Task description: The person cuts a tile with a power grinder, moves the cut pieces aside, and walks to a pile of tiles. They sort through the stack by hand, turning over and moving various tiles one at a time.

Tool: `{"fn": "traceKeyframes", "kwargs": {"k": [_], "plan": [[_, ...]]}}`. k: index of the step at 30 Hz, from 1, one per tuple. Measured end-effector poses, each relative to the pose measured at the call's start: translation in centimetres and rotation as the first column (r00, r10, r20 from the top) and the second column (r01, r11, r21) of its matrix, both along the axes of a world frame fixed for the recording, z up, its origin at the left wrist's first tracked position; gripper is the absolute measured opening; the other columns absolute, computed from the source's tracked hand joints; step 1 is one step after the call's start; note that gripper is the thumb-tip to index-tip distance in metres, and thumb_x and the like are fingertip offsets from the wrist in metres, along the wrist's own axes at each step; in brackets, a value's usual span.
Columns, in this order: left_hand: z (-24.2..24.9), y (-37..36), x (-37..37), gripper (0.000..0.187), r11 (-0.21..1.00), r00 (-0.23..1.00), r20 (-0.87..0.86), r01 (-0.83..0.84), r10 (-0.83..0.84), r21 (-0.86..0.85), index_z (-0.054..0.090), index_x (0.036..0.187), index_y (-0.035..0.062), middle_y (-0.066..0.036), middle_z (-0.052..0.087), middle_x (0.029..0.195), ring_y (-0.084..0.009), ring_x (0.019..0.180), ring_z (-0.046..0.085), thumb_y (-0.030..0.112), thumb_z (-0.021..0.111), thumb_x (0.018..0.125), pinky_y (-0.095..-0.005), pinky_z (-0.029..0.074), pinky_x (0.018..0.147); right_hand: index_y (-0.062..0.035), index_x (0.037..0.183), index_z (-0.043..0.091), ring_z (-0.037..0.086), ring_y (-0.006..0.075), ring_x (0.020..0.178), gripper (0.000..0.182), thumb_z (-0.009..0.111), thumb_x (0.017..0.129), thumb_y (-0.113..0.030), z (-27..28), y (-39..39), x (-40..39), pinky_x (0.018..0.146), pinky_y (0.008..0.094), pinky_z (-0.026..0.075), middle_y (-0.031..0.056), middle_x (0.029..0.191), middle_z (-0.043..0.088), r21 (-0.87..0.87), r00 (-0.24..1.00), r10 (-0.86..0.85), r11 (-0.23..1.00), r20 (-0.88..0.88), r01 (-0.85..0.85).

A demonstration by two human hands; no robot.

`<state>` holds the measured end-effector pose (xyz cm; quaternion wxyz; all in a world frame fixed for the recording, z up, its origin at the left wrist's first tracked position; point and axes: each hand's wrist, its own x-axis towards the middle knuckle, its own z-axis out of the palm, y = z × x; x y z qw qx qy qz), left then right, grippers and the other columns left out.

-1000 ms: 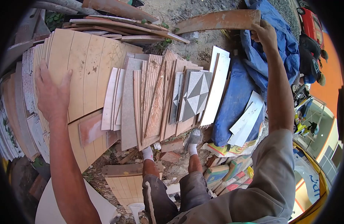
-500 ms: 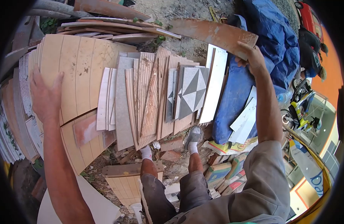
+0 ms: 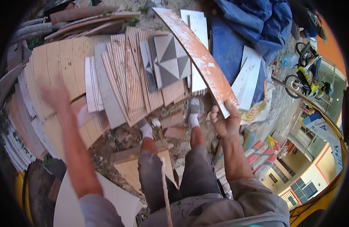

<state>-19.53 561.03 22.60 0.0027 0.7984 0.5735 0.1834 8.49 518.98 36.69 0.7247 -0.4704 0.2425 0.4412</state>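
Note:
My right hand [image 3: 225, 119] grips the near end of a long narrow tile strip [image 3: 199, 56], with the thumb on top and fingers curled round its edge. The strip is reddish-brown with whitish patches and slants up and away to the left. Beneath its far part lies a grey-and-white triangle-patterned tile [image 3: 170, 60] on a row of ribbed tan tiles [image 3: 134, 75]. My left hand [image 3: 55, 94] is blurred by motion above the grooved beige panels [image 3: 64, 56]; its thumb and fingers look apart, with nothing seen in them. Whether it touches the panels cannot be made out.
A blue tarp [image 3: 254, 22] lies at the upper right, with white strips [image 3: 246, 73] on it. Broken bricks [image 3: 174, 132] litter the ground around my feet. More stacked strips [image 3: 95, 24] lie at the far left. A motorcycle [image 3: 309, 79] stands at the right.
My right hand has brought the tile strip closer and lower, turning it from crosswise to a steep slant. My left hand has shifted right and down a little.

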Motion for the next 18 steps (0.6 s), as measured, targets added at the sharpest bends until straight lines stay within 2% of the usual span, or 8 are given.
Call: {"fn": "traceKeyframes", "kwargs": {"k": [1, 2, 3, 5, 6, 8, 12, 18], "plan": [[-0.9, -3.7, 1.1, 0.063, 0.953, 0.98, 0.189, -0.005, 0.065, -0.303, 0.041, 0.143, 0.0051, -0.018, 0.043, 0.145, -0.0346, 0.135, 0.039, 0.047, 0.051, 0.097, -0.0433, 0.032, 0.111, 0.0027, 0.113, 0.06, 0.069, 0.0292, 0.07, 0.035, 0.053, 0.097, -0.028, 0.5, -0.5, -1.2, 0.061, 0.0349, 0.057, 0.0188, 0.086, 0.07, 0.06, 0.999, -0.022, 0.998, -0.033, 0.024], [-6.2, -6.6, -0.9, 0.049, 0.819, 0.994, 0.07, 0.105, -0.079, -0.564, 0.044, 0.14, 0.0012, -0.02, 0.046, 0.142, -0.0329, 0.132, 0.043, 0.032, 0.043, 0.102, -0.0405, 0.032, 0.111, 0.0026, 0.117, 0.058, 0.07, 0.0286, 0.076, 0.035, 0.053, 0.097, -0.026, 1.1, -1.0, -2.3, 0.063, 0.0348, 0.057, 0.0188, 0.089, 0.07, 0.049, 0.991, -0.08, 0.995, -0.105, 0.085], [-5.6, -12.0, 2.0, 0.048, 0.677, 0.957, 0.289, 0.235, -0.035, -0.697, 0.044, 0.14, -0.0003, -0.018, 0.049, 0.139, -0.0318, 0.127, 0.048, 0.031, 0.041, 0.103, -0.0395, 0.036, 0.108, 0.0026, 0.117, 0.058, 0.07, 0.0286, 0.076, 0.035, 0.053, 0.097, -0.026, 1.6, -1.9, -3.4, 0.063, 0.0348, 0.057, 0.0188, 0.089, 0.07, 0.029, 0.988, -0.088, 0.995, -0.127, 0.092], [-4.4, -22.8, 9.0, 0.053, 0.29, 0.822, 0.448, 0.36, 0.351, -0.887, 0.042, 0.141, 0.0014, -0.014, 0.054, 0.134, -0.0263, 0.118, 0.055, 0.037, 0.044, 0.101, -0.0386, 0.043, 0.099, 0.0015, 0.119, 0.057, 0.07, 0.0278, 0.079, 0.035, 0.053, 0.097, -0.026, 1.4, -2.8, -4.6, 0.063, 0.0339, 0.058, 0.0189, 0.092, 0.07, 0.137, 0.971, -0.119, 0.979, -0.208, 0.149], [2.7, -25.1, 13.2, 0.057, 0.052, 0.666, 0.395, 0.473, 0.633, -0.88, 0.044, 0.14, 0.0058, -0.012, 0.054, 0.132, -0.0226, 0.117, 0.055, 0.045, 0.05, 0.098, -0.0388, 0.043, 0.098, -0.0001, 0.12, 0.058, 0.07, 0.0269, 0.079, 0.034, 0.053, 0.097, -0.025, 1.5, -3.2, -5.3, 0.064, 0.0324, 0.058, 0.0192, 0.094, 0.07, 0.075, 0.962, -0.19, 0.975, -0.197, 0.208], [3.9, -30.2, 16.7, 0.065, -0.104, 0.53, 0.332, 0.634, 0.78, -0.766, 0.043, 0.136, -0.0001, -0.017, 0.058, 0.124, -0.0261, 0.116, 0.055, 0.05, 0.052, 0.095, -0.0413, 0.047, 0.097, -0.0005, 0.12, 0.057, 0.07, 0.0269, 0.079, 0.034, 0.053, 0.097, -0.025, 2.1, -4.5, -6.1, 0.065, 0.0323, 0.059, 0.0193, 0.095, 0.07, 0.123, 0.955, -0.158, 0.973, -0.253, 0.193], [4.0, -34.4, 20.9, 0.077, -0.193, 0.331, 0.18, 0.828, 0.926, -0.527, 0.046, 0.13, 0.0022, -0.017, 0.06, 0.11, -0.0254, 0.098, 0.061, 0.069, 0.046, 0.091, -0.0401, 0.052, 0.085, -0.0005, 0.122, 0.057, 0.07, 0.0285, 0.08, 0.035, 0.054, 0.097, -0.025, 1.7, -7.7, -6.8, 0.071, 0.0334, 0.06, 0.0215, 0.097, 0.069, 0.196, 0.919, -0.099, 0.963, -0.383, 0.185], [3.9, -36.7, 21.8, 0.082, -0.192, 0.308, 0.125, 0.813, 0.943, -0.55, 0.049, 0.124, 0.0037, -0.013, 0.059, 0.1, -0.0224, 0.087, 0.06, 0.076, 0.046, 0.086, -0.0366, 0.053, 0.076, -0.0006, 0.124, 0.056, 0.069, 0.0305, 0.091, 0.034, 0.055, 0.097, -0.022, -0.2, -11.9, -7.9, 0.078, 0.0358, 0.06, 0.0195, 0.103, 0.069, 0.246, 0.826, -0.102, 0.928, -0.555, 0.28]]}}
